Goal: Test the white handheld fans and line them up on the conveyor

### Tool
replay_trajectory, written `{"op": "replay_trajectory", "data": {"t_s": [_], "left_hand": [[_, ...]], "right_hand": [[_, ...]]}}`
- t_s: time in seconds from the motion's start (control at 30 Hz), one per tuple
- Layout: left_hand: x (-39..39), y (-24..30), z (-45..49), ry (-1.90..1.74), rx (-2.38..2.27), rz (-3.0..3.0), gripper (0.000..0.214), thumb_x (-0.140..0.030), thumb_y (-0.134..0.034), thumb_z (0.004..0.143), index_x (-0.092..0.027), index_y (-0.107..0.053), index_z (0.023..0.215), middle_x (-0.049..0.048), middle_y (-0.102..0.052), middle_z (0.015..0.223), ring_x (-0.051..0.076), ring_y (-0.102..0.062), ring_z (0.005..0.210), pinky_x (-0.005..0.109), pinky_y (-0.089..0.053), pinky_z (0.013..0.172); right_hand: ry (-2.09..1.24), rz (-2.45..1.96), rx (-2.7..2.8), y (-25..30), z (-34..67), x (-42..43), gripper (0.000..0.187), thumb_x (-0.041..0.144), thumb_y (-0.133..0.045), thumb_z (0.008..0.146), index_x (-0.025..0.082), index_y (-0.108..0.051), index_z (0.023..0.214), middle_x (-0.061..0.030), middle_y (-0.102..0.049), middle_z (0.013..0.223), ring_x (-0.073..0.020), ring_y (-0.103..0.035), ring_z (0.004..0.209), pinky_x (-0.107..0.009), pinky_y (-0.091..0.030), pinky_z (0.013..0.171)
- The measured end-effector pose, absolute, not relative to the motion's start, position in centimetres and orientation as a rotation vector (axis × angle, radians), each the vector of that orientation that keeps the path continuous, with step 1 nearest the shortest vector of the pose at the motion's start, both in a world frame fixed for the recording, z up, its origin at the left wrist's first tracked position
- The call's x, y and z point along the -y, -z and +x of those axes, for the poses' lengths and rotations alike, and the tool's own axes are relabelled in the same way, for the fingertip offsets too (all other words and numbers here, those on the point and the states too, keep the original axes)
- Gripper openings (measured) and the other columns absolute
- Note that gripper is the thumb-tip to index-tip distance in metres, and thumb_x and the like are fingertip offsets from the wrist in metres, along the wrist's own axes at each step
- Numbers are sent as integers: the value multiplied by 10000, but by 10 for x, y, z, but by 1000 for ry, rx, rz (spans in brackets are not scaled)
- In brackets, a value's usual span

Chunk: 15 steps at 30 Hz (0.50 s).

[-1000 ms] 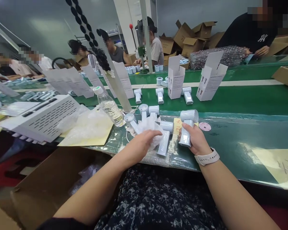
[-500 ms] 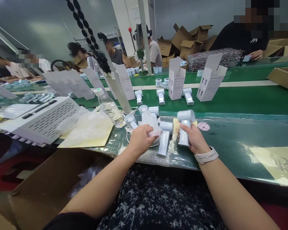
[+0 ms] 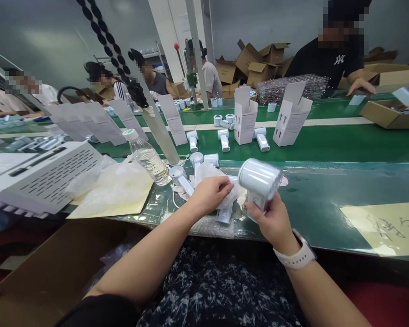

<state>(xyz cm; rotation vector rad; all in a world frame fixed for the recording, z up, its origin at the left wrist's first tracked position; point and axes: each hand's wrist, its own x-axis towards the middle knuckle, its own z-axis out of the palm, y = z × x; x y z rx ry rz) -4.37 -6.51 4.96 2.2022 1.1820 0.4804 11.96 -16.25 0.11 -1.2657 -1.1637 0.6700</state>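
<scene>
Lighting: bright, even, indoor, apparently overhead. Glare: pale patch on grey wall [image 3: 37, 50]; broad sheen across plastic-covered surface [image 3: 313, 190]. Shadows: faint, soft. Distortion: strong wide-angle bowing toward frame edges; white pillar [image 3: 165, 36] leans. Focus: generally sharp; slight softness on handheld fan [image 3: 259, 179].

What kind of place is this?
Probably a factory packing line: people work along a green conveyor belt, white handheld fans sit beside open white retail cartons, and brown cardboard cartons are piled behind.
</scene>
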Motion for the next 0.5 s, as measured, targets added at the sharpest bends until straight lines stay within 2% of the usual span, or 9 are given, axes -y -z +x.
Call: {"op": "replay_trajectory", "data": {"t_s": [0.07, 0.13, 0.2, 0.3, 0.37, 0.5], "left_hand": [[58, -45, -40, -528, -1081, 2078, 113, -202, -607, 788, -175, -608, 678, 21, -631, 718, 189, -584, 753, 309, -429, 698], [51, -40, -39, -542, -1026, 1879, 44, -173, -620, 739, -157, -641, 703, 30, -641, 739, 173, -580, 728, 293, -442, 672], [44, -36, -42, -543, -1026, 1703, 132, -233, -580, 792, -145, -675, 819, 26, -613, 713, 142, -534, 624, 276, -426, 591], [41, -39, -51, -630, -1056, 1610, 303, -266, -499, 869, -166, -646, 1114, -24, -518, 664, 112, -448, 530, 253, -381, 523], [47, -48, -57, -693, -1091, 1814, 363, -231, -484, 888, -200, -606, 1228, -42, -491, 659, 118, -458, 553, 255, -397, 554], [75, -65, -59, -634, -1045, 2560, 424, -158, -439, 920, -230, -587, 1311, -4, -628, 763, 156, -571, 694, 295, -459, 672]], "right_hand": [[-614, -1326, 1289, -1, 117, 176, 423, 475, -726, 823, 254, -660, 1177, -85, -748, 1031, -288, -668, 906, -390, -504, 814], [-604, -1451, 1418, -2, 115, 179, 416, 465, -676, 863, 244, -650, 1214, -107, -751, 1093, -308, -675, 942, -400, -496, 826], [-634, -1605, 1535, -4, 113, 175, 387, 436, -595, 913, 223, -627, 1235, -124, -754, 1097, -320, -681, 945, -402, -487, 802], [-641, -1806, 1720, -11, 110, 165, 320, 381, -526, 948, 188, -613, 1187, -144, -758, 1019, -326, -688, 885, -377, -456, 722], [-598, -1892, 1827, -16, 106, 162, 270, 355, -522, 951, 183, -611, 1140, -144, -757, 963, -316, -692, 835, -349, -424, 664], [-447, -1937, 1944, -21, 95, 163, 203, 313, -571, 923, 186, -626, 1072, -142, -743, 881, -282, -682, 724, -325, -397, 588]]}}
